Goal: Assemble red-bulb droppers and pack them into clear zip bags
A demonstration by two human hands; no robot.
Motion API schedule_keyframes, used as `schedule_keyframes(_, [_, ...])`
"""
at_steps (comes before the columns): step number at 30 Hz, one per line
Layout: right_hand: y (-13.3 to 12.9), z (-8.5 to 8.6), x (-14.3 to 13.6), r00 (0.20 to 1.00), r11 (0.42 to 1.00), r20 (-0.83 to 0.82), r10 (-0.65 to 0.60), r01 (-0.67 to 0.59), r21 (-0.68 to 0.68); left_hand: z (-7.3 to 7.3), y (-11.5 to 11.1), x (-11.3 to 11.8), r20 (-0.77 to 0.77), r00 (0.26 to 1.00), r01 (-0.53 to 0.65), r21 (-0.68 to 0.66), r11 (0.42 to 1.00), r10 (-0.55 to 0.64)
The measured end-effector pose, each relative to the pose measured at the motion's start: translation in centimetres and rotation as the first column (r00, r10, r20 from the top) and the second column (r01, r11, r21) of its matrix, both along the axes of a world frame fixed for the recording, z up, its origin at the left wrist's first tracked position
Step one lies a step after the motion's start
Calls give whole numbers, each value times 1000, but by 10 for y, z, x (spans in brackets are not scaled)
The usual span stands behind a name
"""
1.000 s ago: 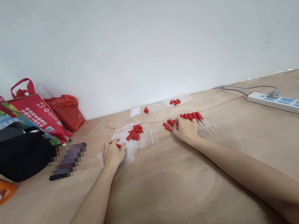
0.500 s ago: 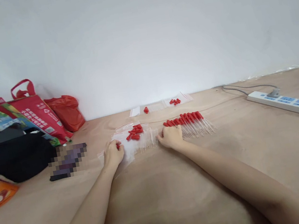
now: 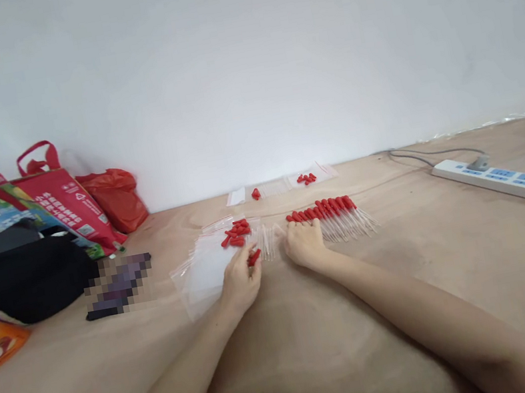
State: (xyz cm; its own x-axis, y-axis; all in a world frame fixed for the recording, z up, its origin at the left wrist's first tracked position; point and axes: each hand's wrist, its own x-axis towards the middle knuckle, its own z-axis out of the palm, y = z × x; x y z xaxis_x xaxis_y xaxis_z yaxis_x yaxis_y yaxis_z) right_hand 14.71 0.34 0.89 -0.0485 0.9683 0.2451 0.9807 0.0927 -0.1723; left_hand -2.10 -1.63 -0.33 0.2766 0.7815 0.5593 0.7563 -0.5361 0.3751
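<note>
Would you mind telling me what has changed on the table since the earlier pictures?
The left hand moved right from the clear plastic bags toward the thin transparent tubes, carrying a small red bulb. The right hand moved left along the red-topped clear droppers. The white power strip and black cloth bag stayed put.

Bare forearms (image 3: 186, 372); bare fingers (image 3: 241, 256)

From above and behind the left hand (image 3: 241, 280) and right hand (image 3: 303, 243), the head camera faces forward and down across the surface (image 3: 295, 353).
</note>
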Motion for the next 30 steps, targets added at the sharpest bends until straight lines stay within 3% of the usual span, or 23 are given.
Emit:
schedule_keyframes(3, [-18,-10,32,977,970,-60,203,-193,147,-3,-7,11,43,994,98,-15,995,-97])
schedule_keyframes(6, [-37,-21,66,861,861,-148,487,-444,249,-6,-11,21,70,984,166,-49,985,-162])
schedule_keyframes(9, [-51,-28,85,791,798,-180,584,-519,306,-8,-17,30,95,970,232,-116,966,-222])
schedule_keyframes(16, [-58,-24,76,761,764,-146,632,-580,281,-8,-25,38,156,960,253,-144,957,-231])
schedule_keyframes(23, [-59,-23,76,756,784,-226,615,-554,280,-11,-22,35,213,947,269,-129,954,-238])
schedule_keyframes(30, [-59,-19,78,739,765,-200,643,-605,223,-7,-24,35,158,945,308,-129,942,-287])
